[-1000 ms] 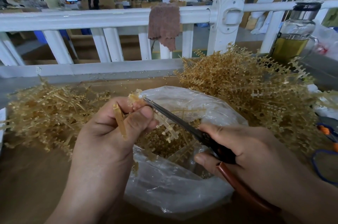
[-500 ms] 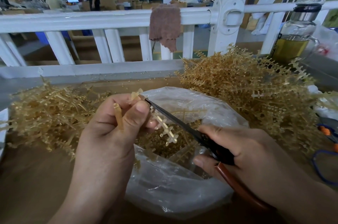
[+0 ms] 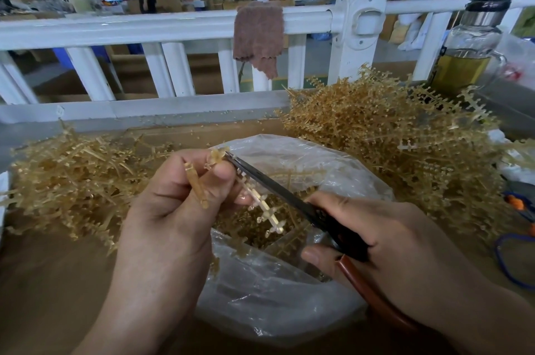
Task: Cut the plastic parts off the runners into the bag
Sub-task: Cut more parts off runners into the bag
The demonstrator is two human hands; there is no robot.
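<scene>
My left hand (image 3: 176, 204) grips a pale amber plastic runner (image 3: 262, 204) over the open clear plastic bag (image 3: 278, 296); the runner's lower end with small parts hangs into the bag's mouth. My right hand (image 3: 385, 241) holds black-bladed scissors (image 3: 278, 186) with a brown handle. Their tip sits at the runner's top, right by my left thumb. Cut amber parts (image 3: 254, 227) lie inside the bag.
A big heap of uncut amber runners (image 3: 390, 134) is piled at the right, a flatter heap of runners (image 3: 72, 175) at the left. A white railing (image 3: 162, 27) with a brown cloth (image 3: 257, 33) runs behind. A glass bottle (image 3: 469, 47) stands at the far right.
The runner has slid lower out of my left hand toward the bag, and the scissors' tip has edged up closer to my left thumb. Both hands stay over the bag.
</scene>
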